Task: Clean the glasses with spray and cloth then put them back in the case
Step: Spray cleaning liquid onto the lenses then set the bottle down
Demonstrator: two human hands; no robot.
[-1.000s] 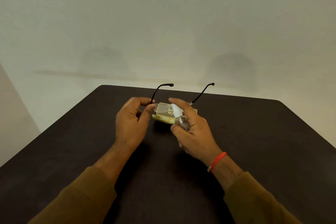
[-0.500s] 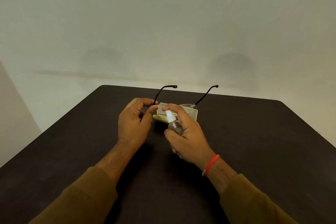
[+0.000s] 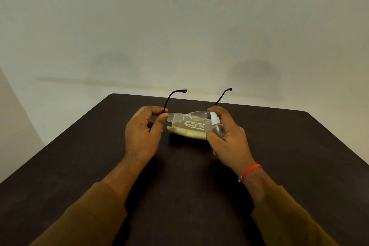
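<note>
Between the left hand's (image 3: 142,132) thumb and fingertips, at about nine o'clock from the case, the glasses (image 3: 186,116) are pinched at their left hinge end, held off the table with both dark temples open and pointing away toward twelve o'clock. At three o'clock from the lenses, the right hand (image 3: 229,138) is wrapped around a small clear spray bottle (image 3: 216,125), its white nozzle at the top and just beside the right lens; a finger appears to rest over the nozzle, though whether it is pressing cannot be told. Just below and behind the lenses, the yellowish case (image 3: 189,131) lies open on the dark table (image 3: 299,156), printed lettering showing on its inner face. No cloth can be made out; it may lie in the case, but that is not clear. A red band (image 3: 249,171) circles the right wrist, and brown sleeves cover both forearms. The step looks like spraying the lenses, with the wiping and the return to the case not yet done. The risks seem plain: the rimless frame is gripped at a single corner, so a firm press on the nozzle or a knock from the bottle could twist it or tip it out of the pinch. A nozzle aimed slightly off would wet the case and its lettering rather than the lens, and fingertips so close to the glass could smear it.
</note>
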